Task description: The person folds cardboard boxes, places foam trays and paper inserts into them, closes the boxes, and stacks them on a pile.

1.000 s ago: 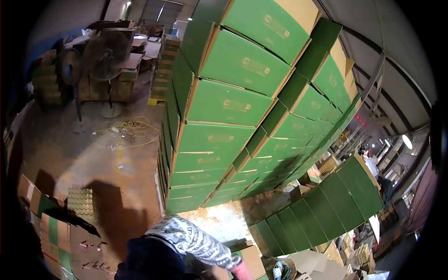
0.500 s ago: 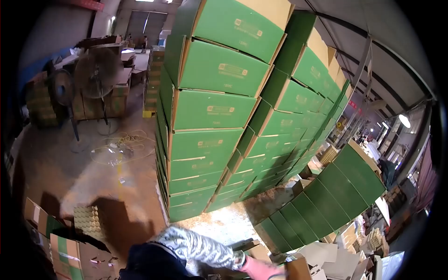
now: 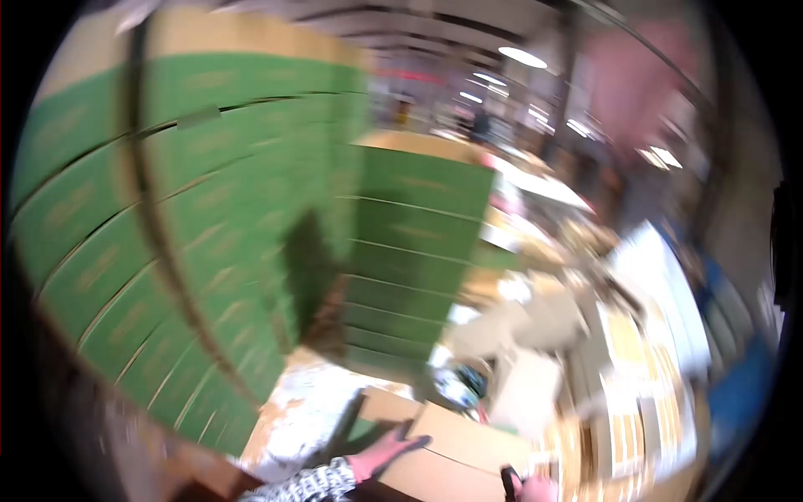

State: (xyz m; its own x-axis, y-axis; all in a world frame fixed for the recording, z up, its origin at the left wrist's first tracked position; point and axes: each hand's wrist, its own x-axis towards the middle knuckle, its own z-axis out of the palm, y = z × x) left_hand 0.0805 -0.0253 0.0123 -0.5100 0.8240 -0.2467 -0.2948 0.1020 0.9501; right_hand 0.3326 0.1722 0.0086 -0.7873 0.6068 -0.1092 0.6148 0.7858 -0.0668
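Note:
My left hand, in a pink glove with dark fingertips and a patterned sleeve, lies with fingers spread on the top of a brown cardboard box. The box's top flaps meet along a dark seam, and a flap rises at its far left corner. At the bottom edge, my right hand is at the box's near right side, also in pink. A dark piece shows at its finger side; blur and the frame edge hide whether it is a glove tip or a held thing.
Tall stacks of green boxes fill the left. Another green stack stands ahead, beyond a pale floor patch. To the right are loose cardboard pieces and bundles with orange stripes. A lit ceiling lamp hangs above.
The view has swung right, bringing the cardboard pile and the box closer to the middle. My left hand now rests on the box, and my right hand has come into view.

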